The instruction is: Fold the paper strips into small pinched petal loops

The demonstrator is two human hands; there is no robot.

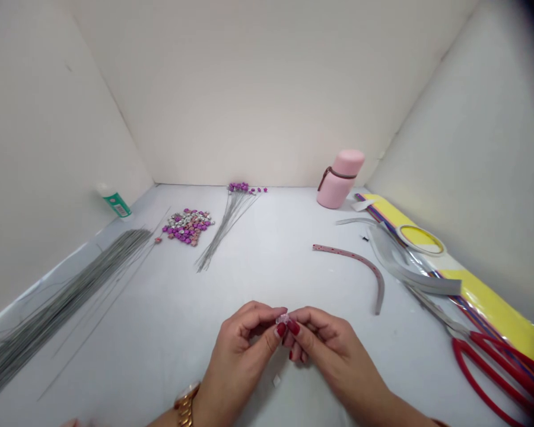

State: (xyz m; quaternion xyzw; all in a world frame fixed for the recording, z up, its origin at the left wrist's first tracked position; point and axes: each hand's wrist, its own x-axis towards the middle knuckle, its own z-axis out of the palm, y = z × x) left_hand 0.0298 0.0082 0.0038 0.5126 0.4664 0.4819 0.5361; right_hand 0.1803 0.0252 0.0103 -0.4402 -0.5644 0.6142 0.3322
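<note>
My left hand (244,338) and my right hand (323,344) meet low in the middle of the white table. Their fingertips pinch together on a tiny pale folded piece (283,319) held between them, too small to name exactly. Both hands hover just above the table. A small white scrap (276,381) lies on the table under the wrists. My left wrist wears a gold watch (186,404).
A pile of purple and silver paper pieces (188,225), wires tipped with purple pieces (231,219), a large bundle of grey wires (57,302), a glue bottle (114,200), a pink bottle (340,178), a curved pink strip (360,267), a tape ring (420,239), red scissors (485,356), yellow sheets (493,302).
</note>
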